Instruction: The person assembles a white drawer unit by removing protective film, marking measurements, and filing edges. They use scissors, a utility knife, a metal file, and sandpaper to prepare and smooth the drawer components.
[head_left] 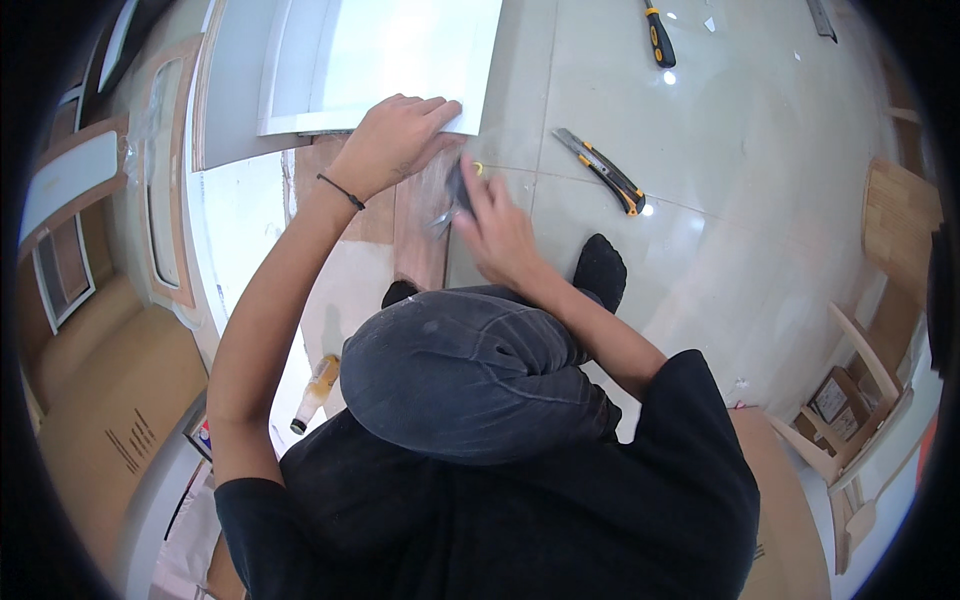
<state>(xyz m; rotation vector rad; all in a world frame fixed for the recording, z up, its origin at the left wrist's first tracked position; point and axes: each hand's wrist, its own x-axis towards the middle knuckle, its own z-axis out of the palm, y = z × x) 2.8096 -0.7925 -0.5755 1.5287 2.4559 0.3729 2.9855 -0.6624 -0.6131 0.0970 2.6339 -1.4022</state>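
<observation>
My left hand (392,142) is at the near edge of a white panel (400,60), fingers curled over its near right corner. Just right of it, my right hand (500,232) grips a dark-handled tool (461,188) with a greyish, blurred end; motion smears it, so its exact kind does not show. That end is over a reddish-brown wooden strip (422,235), lying on the floor below the panel's corner. A black and yellow utility knife (603,172) lies on the tiles to the right of my hands.
A screwdriver (659,40) lies far ahead on the tiled floor (720,260). A small bottle (317,392) with yellowish contents is left of my knee. Cardboard (125,400) and framed panels (170,180) stand at left; wooden furniture parts (900,215) are at right.
</observation>
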